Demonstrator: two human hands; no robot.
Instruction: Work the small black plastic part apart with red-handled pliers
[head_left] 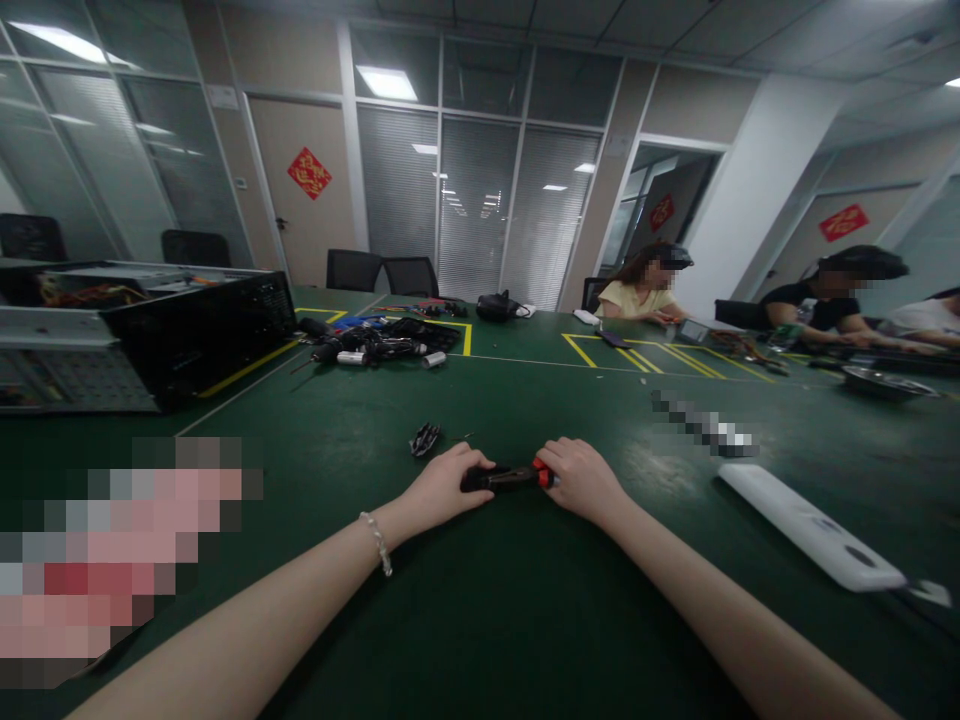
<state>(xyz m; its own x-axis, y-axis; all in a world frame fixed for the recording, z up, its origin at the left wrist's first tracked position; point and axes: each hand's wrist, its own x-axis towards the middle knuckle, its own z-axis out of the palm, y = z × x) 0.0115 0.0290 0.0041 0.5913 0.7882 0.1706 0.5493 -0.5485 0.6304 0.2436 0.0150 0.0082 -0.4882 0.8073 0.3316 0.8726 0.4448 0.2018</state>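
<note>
My right hand (581,478) is closed around the red handles of a pair of pliers (516,477). The metal jaws point left, toward my other hand. Between the thumb and fingers of my left hand (446,482) is a small black piece (475,480), and the jaw tips meet it or lie right beside it; its kind I cannot make out. Both hands are held just above the green table (480,600). A small dark bundle (425,439), perhaps cable or clips, lies a little beyond my left hand.
On the left lies an opened black computer case (202,330). A heap of cables and tools (382,340) sits toward the back. At right are a white power strip (814,525) and a metal bowl (889,382). Several people (637,290) sit along the far right side.
</note>
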